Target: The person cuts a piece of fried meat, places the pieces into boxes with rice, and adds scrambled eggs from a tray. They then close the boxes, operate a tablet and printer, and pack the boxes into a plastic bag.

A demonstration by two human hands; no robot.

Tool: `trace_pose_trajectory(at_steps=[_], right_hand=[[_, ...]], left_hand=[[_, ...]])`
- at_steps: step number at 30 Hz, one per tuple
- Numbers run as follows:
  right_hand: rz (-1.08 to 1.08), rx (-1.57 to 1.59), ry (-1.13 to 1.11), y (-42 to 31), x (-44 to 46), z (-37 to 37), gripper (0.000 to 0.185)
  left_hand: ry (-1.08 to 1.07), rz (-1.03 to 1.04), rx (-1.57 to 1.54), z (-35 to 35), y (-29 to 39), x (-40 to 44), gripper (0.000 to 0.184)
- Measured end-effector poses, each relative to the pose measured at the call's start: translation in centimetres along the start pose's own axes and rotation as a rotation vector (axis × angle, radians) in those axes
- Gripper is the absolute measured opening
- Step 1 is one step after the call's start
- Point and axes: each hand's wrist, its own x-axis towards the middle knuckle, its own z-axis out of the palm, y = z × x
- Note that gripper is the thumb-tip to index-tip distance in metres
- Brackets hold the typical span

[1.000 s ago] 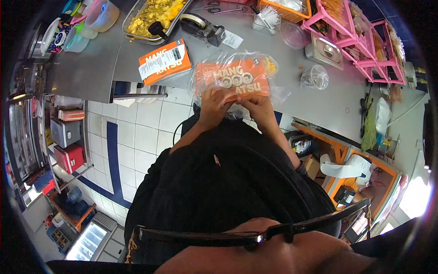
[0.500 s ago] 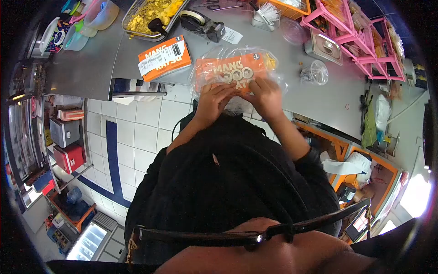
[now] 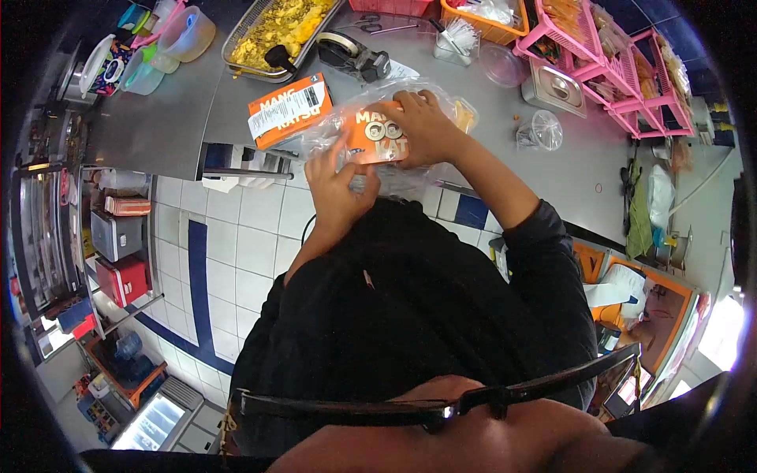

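Observation:
An orange box with white lettering (image 3: 378, 135) lies in a clear plastic bag (image 3: 323, 126) at the counter's front edge. My right hand (image 3: 426, 126) grips the box from its right side, fingers curled over the top. At the box's lower left corner is my left hand (image 3: 339, 183), its fingers apart and fingertips touching the box or the bag. A second orange box (image 3: 289, 112) with a white label stuck across it lies to the left. Behind the bagged box stands a black tape dispenser (image 3: 355, 57).
A metal tray of yellow food (image 3: 277, 35) is at the back left. Farther right are a cup of white sticks (image 3: 456, 41), a lidded steel container (image 3: 554, 88), a plastic-wrapped cup (image 3: 539, 131) and pink racks (image 3: 603, 63). Plastic tubs (image 3: 142, 72) stand far left.
My right hand has moved from the box's front edge onto its right side and top. My left hand has moved left and opened. The box has shifted and turned within the bag.

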Motion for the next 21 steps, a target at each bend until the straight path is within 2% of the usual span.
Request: trace_pose_trajectory(at_steps=[1, 3, 4, 5, 6, 7, 8, 10, 12, 14, 15, 16, 18, 20, 21], right_hand=[[0.002, 0.045, 0.015, -0.2, 0.1, 0.1, 0.089], [0.031, 0.111, 0.051, -0.6, -0.2, -0.4, 0.088], [0.063, 0.181, 0.081, -0.8, -0.6, -0.9, 0.087], [0.061, 0.181, 0.079, -1.1, -1.0, -1.6, 0.087], [0.083, 0.412, 0.121, -1.2, -1.7, -2.7, 0.086], [0.107, 0.645, 0.162, -1.4, -2.3, -3.8, 0.086], [0.107, 0.644, 0.161, -1.5, -2.9, -5.0, 0.086], [0.076, 0.822, 0.171, -1.9, -4.1, -7.4, 0.087], [0.102, 0.850, 0.193, -1.6, -5.4, -8.5, 0.088], [0.064, 1.078, 0.296, -0.9, -6.5, -9.0, 0.091], [0.003, 1.084, 0.396, -0.6, -6.9, -9.3, 0.091], [0.006, 1.081, 0.401, -0.8, -7.6, -9.8, 0.091], [0.285, 1.499, 0.562, -1.4, -9.5, -10.6, 0.078], [-0.142, 1.830, 0.704, 1.9, -10.3, -9.0, 0.057], [0.265, 1.794, 0.957, 2.3, -11.5, -9.2, 0.045]], left_hand=[[0.004, 0.002, 0.002, 0.1, 0.0, -0.2, 0.016], [0.109, -0.224, -0.173, 0.6, 0.0, -0.7, 0.013], [0.113, -0.225, -0.173, 0.1, -0.2, -0.3, 0.013], [0.246, -0.146, -0.166, -0.9, -0.2, 0.6, 0.015], [0.378, -0.066, -0.158, -2.0, -0.1, 1.6, 0.017], [0.372, -0.043, -0.222, -3.6, 0.4, 2.6, 0.016], [0.373, -0.043, -0.223, -4.3, 0.4, 2.9, 0.016], [0.299, 0.006, -0.253, -5.1, 0.2, 3.3, 0.018], [0.276, 0.058, -0.295, -5.7, 1.2, 4.6, 0.024], [0.040, 0.018, -0.253, -6.1, 1.7, 5.5, 0.031], [-0.119, -0.016, -0.216, -6.1, 1.5, 5.2, 0.041], [-0.121, -0.011, -0.219, -5.8, 1.4, 5.2, 0.041], [-0.409, -0.105, -0.042, -5.2, 1.4, 5.0, 0.043], [-0.448, -0.046, -0.050, -4.1, 0.8, 4.4, 0.045], [-0.446, 0.006, 0.016, -3.5, 0.5, 4.0, 0.047]])
